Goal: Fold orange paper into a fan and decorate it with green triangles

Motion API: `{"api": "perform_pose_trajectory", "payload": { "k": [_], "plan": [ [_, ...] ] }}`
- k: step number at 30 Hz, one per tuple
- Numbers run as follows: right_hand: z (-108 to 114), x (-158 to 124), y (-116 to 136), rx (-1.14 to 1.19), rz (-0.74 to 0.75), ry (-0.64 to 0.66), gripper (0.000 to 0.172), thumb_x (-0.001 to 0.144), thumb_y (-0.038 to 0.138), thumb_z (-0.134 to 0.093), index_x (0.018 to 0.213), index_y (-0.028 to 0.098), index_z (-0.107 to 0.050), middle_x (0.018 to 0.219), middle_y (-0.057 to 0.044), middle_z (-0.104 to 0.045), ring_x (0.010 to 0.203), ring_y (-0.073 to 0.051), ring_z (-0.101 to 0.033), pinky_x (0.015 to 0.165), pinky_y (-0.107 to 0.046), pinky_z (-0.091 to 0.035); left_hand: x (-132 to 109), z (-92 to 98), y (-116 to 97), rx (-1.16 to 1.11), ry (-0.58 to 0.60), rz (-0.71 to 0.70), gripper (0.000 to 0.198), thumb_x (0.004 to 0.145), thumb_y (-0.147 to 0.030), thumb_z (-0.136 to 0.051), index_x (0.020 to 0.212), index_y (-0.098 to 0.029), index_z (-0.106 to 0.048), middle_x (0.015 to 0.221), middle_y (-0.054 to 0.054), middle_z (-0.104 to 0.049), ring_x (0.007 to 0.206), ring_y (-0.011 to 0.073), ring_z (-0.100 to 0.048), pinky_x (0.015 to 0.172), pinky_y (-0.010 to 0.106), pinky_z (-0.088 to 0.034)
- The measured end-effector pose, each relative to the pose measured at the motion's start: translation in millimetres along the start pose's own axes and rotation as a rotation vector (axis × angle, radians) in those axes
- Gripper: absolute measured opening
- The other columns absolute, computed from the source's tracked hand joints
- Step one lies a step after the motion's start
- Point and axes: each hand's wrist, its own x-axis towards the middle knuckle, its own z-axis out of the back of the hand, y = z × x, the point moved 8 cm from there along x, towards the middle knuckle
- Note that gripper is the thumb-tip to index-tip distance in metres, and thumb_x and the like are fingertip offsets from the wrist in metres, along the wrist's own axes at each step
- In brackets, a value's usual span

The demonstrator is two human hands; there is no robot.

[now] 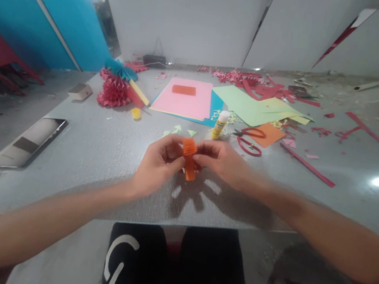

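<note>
Between my two hands, a little above the table's front part, is a pleated strip of orange paper. Its upper end shows tight folds, and a flatter piece hangs below. My left hand pinches it from the left with thumb and fingers. From the right, my right hand pinches its other side. Just beyond my hands stands a glue stick with a yellow body and white cap. Red-handled scissors lie right of it, partly on an orange paper sheet.
Pink paper holds another orange folded strip; green sheets lie beside it. Pleated pink and blue paper stands at the left, near a yellow cap, a small box and a phone. Red scraps lie right.
</note>
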Motion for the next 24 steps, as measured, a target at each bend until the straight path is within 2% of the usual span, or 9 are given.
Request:
{"api": "perform_pose_trajectory", "payload": {
  "k": [4,8,14,19,24],
  "plan": [
    [0.1,-1.0,-0.3,0.012,0.002,-0.006,0.005,0.083,0.021,-0.071,0.086,0.018,-0.071,0.08,-0.002,-0.074,0.073,-0.016,-0.069,0.072,-0.031,-0.058,0.6,0.3,0.6,0.007,0.005,0.019,0.021,0.086,-0.011,-0.071,0.105,-0.016,-0.065,0.083,0.003,-0.075,0.071,0.0146,-0.074,0.063,0.024,-0.059],
    [-1.1,0.0,-6.8,0.019,-0.035,0.003,0.008,0.081,0.023,-0.074,0.084,0.018,-0.069,0.076,-0.002,-0.072,0.068,-0.016,-0.067,0.066,-0.031,-0.057,1.3,-2.2,3.7,-0.012,0.042,0.045,0.022,0.085,-0.014,-0.072,0.106,-0.016,-0.064,0.083,0.003,-0.075,0.072,0.0155,-0.075,0.061,0.024,-0.057],
    [1.2,0.2,-9.1,0.035,-0.055,-0.024,0.008,0.084,0.024,-0.07,0.079,0.018,-0.068,0.072,-0.002,-0.073,0.065,-0.015,-0.068,0.065,-0.029,-0.057,2.3,3.7,9.2,0.103,-0.018,0.099,0.01,0.089,-0.02,-0.073,0.094,-0.013,-0.067,0.072,0.002,-0.073,0.06,0.0108,-0.067,0.057,0.022,-0.054],
    [0.0,0.5,-9.6,0.051,-0.048,-0.013,0.008,0.083,0.024,-0.073,0.08,0.018,-0.069,0.072,-0.001,-0.074,0.065,-0.015,-0.068,0.065,-0.029,-0.057,3.0,2.6,10.1,0.036,0.016,0.123,0.009,0.087,-0.019,-0.075,0.089,-0.013,-0.068,0.073,0.003,-0.075,0.06,0.0114,-0.067,0.057,0.022,-0.052],
    [1.7,0.9,-9.7,0.08,-0.014,-0.027,0.011,0.08,0.027,-0.078,0.082,0.02,-0.069,0.074,0.0,-0.073,0.066,-0.015,-0.069,0.064,-0.03,-0.058,4.9,7.3,13.5,0.016,0.001,0.115,0.005,0.084,-0.015,-0.076,0.086,-0.015,-0.071,0.074,0.002,-0.075,0.063,0.011,-0.067,0.059,0.022,-0.051]
  ]
}}
